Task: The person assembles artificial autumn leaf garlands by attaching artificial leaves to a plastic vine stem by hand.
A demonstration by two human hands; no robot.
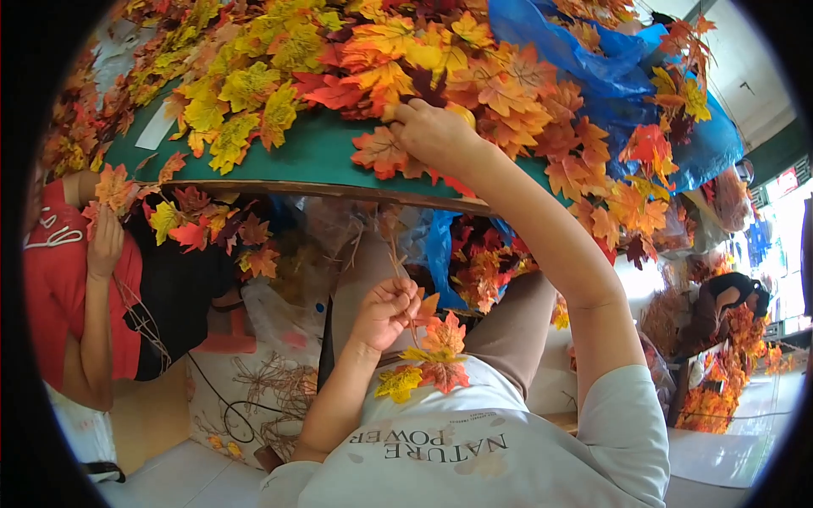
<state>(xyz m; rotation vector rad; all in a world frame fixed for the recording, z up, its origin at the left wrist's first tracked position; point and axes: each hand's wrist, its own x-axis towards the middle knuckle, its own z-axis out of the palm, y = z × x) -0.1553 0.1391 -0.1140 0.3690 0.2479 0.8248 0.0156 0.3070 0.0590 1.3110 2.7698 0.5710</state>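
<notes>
My left hand (385, 313) is closed in a pinch around the thin brown stem of an artificial maple leaf sprig. The sprig's orange and yellow leaves (444, 337) hang down in front of my shirt. Over the table, my right hand (436, 135) has its fingers curled onto the loose leaf pile, pinching an artificial maple leaf; its fingertips are partly hidden. Just below those fingers an orange-brown maple leaf (378, 152) lies near the table edge. Yellow leaves (250, 85) are heaped to the left, and orange leaves (508, 89) to the right.
The green tabletop (313, 148) has a wooden front edge. Blue plastic bags (584, 55) lie at the right back. A co-worker in a red shirt (63, 279) holds a leaf sprig at the left. Bare brown stems (279, 394) lie low left; another person (720, 309) bends at the far right.
</notes>
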